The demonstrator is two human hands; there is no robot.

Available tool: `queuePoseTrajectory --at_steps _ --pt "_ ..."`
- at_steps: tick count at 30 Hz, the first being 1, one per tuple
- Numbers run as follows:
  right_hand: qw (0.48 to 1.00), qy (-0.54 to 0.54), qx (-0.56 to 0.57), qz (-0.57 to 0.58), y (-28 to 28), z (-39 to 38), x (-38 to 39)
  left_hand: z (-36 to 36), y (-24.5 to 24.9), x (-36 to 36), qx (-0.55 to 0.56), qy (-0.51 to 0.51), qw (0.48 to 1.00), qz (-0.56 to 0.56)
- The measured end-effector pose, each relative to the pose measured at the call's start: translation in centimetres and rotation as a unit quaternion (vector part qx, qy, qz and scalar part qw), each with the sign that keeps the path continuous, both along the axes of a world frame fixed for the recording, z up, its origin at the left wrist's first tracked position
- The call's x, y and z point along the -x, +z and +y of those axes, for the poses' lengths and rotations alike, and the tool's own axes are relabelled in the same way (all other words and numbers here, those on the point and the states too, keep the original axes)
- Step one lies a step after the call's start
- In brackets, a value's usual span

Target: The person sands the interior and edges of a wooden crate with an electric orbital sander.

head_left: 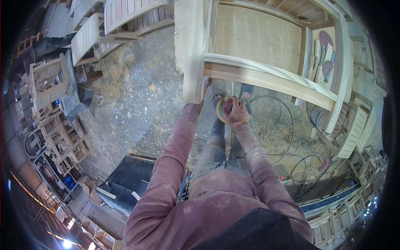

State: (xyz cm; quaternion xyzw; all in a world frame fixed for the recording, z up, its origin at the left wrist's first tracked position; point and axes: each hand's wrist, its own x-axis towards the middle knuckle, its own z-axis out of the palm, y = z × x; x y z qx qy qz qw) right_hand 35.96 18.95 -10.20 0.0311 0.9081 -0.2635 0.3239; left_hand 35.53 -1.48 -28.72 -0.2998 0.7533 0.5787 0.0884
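Observation:
A round sander with a red and dark body and a yellowish disc edge is in my right hand. My fingers are wrapped over its top, and its disc faces left, below the front rail of a pale wooden furniture frame. My left hand is at the near end of the frame's thick wooden arm. That arm hides most of the left hand, so its finger position does not show. A plywood panel fills the middle of the frame.
Slatted wooden chairs stand at the upper left, with another chair at right. Sanding discs and tools lie beyond the frame. A dark cable loops over the floor. A black-covered box stands at lower left.

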Motion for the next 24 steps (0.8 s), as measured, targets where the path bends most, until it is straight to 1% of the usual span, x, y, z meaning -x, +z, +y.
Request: queuePoseTrajectory --at_steps 2,3,5,6,9,13,16,18,20,21,23,24 --pt "1.000 0.012 -0.001 0.006 0.2 -0.3 0.1 0.2 1.1 0.2 -0.096 0.044 0.994 0.000" --pt "1.000 0.026 -0.001 0.013 0.3 -0.5 0.2 0.3 1.3 -0.1 -0.095 0.044 0.994 -0.001" --pt "0.999 0.026 0.002 0.031 -0.4 -1.2 0.1 0.6 1.7 -0.7 -0.045 0.042 0.997 0.042" --pt "0.998 0.027 0.004 0.050 -0.4 -1.6 0.4 0.8 2.2 -0.4 -0.045 0.041 0.997 0.042" --pt "0.999 0.023 -0.010 0.039 -0.1 -3.0 1.4 0.9 3.9 0.2 -0.045 0.051 0.997 0.023" --pt "0.998 0.010 0.001 0.056 1.0 -4.0 2.9 0.4 7.0 -0.3 -0.049 0.074 0.995 -0.035" --pt "0.998 0.015 -0.007 0.064 0.9 -4.3 3.3 0.2 9.3 -0.4 -0.050 0.091 0.991 -0.079" --pt "0.996 0.033 0.009 0.087 0.6 -4.4 3.4 -0.4 11.5 -1.0 -0.049 0.099 0.988 -0.107" --pt "0.996 0.040 0.011 0.074 0.6 -4.4 3.1 -0.7 13.3 -0.9 -0.047 0.102 0.984 -0.137" --pt "0.997 0.049 0.011 0.061 0.6 -4.3 2.9 -1.2 13.3 -2.0 -0.046 0.098 0.985 -0.137" --pt "0.997 0.046 0.016 0.065 0.7 -3.7 1.9 -2.7 11.7 -5.4 0.052 -0.001 0.983 -0.178" --pt "0.996 0.046 0.021 0.070 0.8 -3.3 1.5 -3.0 11.3 -6.9 0.067 -0.019 0.987 -0.147"
